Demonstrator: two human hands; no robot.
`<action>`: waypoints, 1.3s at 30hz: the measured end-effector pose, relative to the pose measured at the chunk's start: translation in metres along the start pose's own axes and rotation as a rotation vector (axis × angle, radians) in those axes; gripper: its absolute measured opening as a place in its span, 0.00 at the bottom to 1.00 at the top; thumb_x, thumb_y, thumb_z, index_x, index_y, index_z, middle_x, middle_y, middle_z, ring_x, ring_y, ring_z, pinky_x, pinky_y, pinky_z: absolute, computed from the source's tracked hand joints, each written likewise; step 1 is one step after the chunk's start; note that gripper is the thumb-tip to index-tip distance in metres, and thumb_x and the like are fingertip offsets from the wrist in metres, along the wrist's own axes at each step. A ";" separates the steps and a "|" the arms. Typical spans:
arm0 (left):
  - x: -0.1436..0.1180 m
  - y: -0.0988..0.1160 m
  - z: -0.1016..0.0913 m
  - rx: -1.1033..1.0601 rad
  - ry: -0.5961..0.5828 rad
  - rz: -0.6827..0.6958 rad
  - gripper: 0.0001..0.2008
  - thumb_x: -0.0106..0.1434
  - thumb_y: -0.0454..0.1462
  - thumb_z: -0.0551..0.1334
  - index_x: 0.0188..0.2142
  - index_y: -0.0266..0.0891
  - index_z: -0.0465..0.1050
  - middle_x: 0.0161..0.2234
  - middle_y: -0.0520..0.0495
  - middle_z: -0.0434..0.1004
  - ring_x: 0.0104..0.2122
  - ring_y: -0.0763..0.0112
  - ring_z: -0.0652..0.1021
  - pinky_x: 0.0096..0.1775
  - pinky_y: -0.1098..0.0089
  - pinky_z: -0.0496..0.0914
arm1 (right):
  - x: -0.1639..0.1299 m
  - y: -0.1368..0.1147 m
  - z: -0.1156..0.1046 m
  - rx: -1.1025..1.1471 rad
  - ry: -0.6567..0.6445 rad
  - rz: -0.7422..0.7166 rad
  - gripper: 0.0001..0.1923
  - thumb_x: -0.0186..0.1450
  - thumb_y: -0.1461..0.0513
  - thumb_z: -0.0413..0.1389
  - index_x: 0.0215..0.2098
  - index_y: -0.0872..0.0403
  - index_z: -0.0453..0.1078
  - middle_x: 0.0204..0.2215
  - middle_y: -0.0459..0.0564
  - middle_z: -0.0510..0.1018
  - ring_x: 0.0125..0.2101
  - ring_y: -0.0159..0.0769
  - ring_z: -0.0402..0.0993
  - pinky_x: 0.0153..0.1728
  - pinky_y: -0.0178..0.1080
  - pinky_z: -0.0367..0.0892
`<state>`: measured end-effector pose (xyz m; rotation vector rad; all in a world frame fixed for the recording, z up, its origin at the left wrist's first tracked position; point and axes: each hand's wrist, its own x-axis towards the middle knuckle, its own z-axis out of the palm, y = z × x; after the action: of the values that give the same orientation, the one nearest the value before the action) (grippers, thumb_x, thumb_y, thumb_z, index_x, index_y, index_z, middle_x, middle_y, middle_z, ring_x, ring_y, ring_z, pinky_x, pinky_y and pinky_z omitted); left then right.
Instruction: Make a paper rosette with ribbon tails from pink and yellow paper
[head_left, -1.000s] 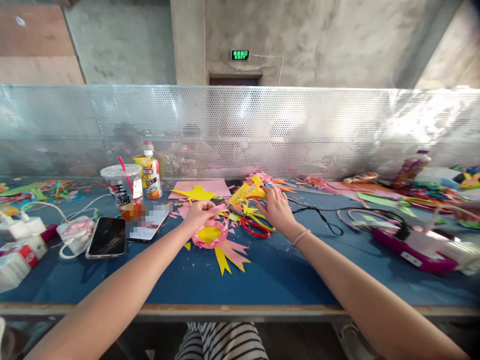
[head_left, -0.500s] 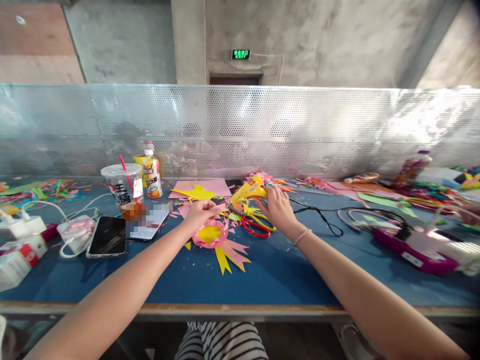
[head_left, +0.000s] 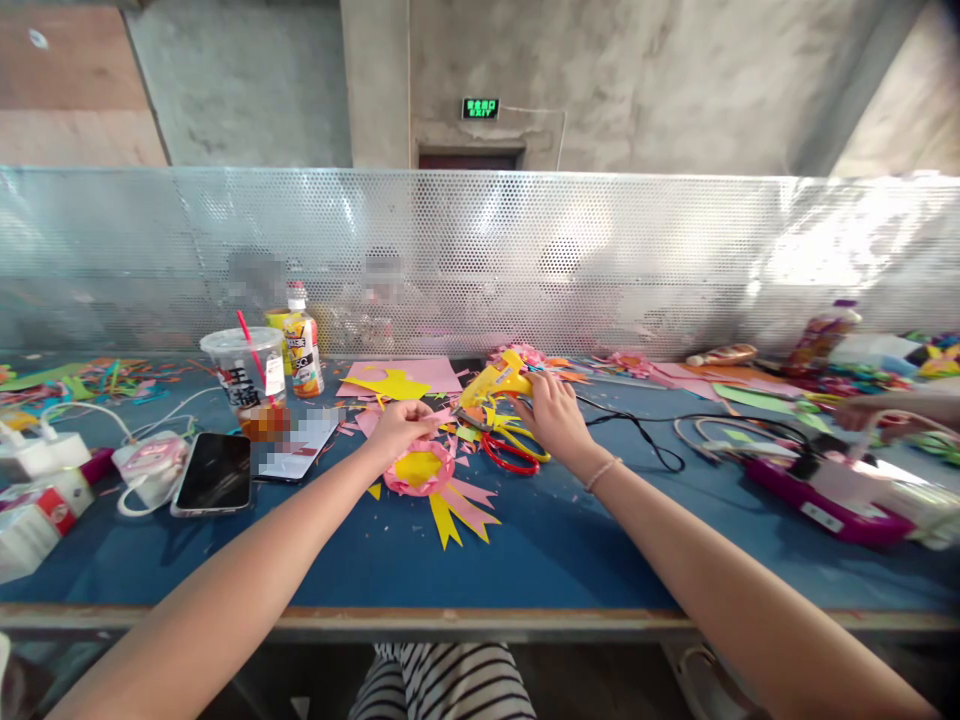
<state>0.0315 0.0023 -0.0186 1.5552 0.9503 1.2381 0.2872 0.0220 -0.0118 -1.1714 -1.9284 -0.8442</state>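
Note:
My right hand (head_left: 553, 412) is closed around a yellow hot glue gun (head_left: 495, 380), whose nozzle points left and down. Between the fingertips of my left hand (head_left: 401, 428) is a pink paper strip (head_left: 442, 416), with its free end close to the nozzle. I cannot tell whether the two touch. Just below my left hand lies a round paper rosette (head_left: 418, 468), yellow in the middle with a folded pink rim. Its yellow and pink paper tails (head_left: 461, 508) spread toward me. Red-handled scissors (head_left: 511, 454) and a yellow-handled pair (head_left: 529, 438) rest under the glue gun.
At left stand a plastic drink cup (head_left: 247, 385), a drink bottle (head_left: 303, 345) and a phone (head_left: 214, 472). Pink paper (head_left: 442, 372) and scraps lie behind my hands. A purple power strip (head_left: 825, 505) with cables is at right, where another person's hand (head_left: 889, 412) reaches in.
My hands, the glue gun and the pink strip hold nearly still. At the far right, the other person's hand has come further into view over the table.

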 end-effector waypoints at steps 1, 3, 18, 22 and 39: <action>0.000 0.000 0.000 0.003 -0.006 0.000 0.08 0.47 0.36 0.64 0.21 0.36 0.66 0.18 0.54 0.67 0.19 0.79 0.68 0.24 0.75 0.63 | 0.000 0.001 0.000 0.000 -0.001 0.005 0.24 0.64 0.51 0.42 0.50 0.60 0.58 0.44 0.62 0.69 0.46 0.47 0.64 0.45 0.47 0.59; 0.000 -0.001 0.000 0.007 -0.021 0.003 0.08 0.47 0.37 0.64 0.22 0.35 0.66 0.18 0.54 0.67 0.19 0.79 0.68 0.23 0.75 0.62 | 0.000 0.002 0.001 -0.004 0.000 0.017 0.23 0.64 0.51 0.42 0.50 0.60 0.58 0.43 0.62 0.69 0.45 0.47 0.65 0.45 0.47 0.59; 0.001 -0.006 -0.001 -0.017 -0.047 -0.026 0.10 0.47 0.39 0.66 0.24 0.35 0.68 0.18 0.53 0.68 0.21 0.77 0.70 0.24 0.75 0.65 | 0.001 0.004 0.000 0.035 0.065 0.054 0.24 0.63 0.49 0.44 0.49 0.58 0.58 0.41 0.60 0.69 0.43 0.48 0.66 0.42 0.49 0.61; 0.002 -0.007 -0.001 -0.031 -0.053 -0.035 0.11 0.47 0.39 0.66 0.25 0.35 0.68 0.19 0.52 0.68 0.20 0.77 0.70 0.24 0.75 0.65 | 0.001 0.004 -0.002 0.042 0.042 0.036 0.24 0.63 0.50 0.44 0.50 0.58 0.58 0.42 0.61 0.69 0.45 0.48 0.65 0.44 0.49 0.60; 0.001 -0.001 -0.001 -0.025 0.001 0.006 0.12 0.46 0.41 0.66 0.22 0.36 0.66 0.19 0.53 0.68 0.20 0.78 0.69 0.24 0.75 0.64 | 0.001 0.004 0.000 0.042 0.015 0.022 0.23 0.64 0.51 0.43 0.49 0.59 0.59 0.42 0.61 0.70 0.45 0.47 0.65 0.45 0.48 0.59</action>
<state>0.0305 0.0035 -0.0190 1.5392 0.9278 1.2509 0.2907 0.0238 -0.0106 -1.1559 -1.9093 -0.7945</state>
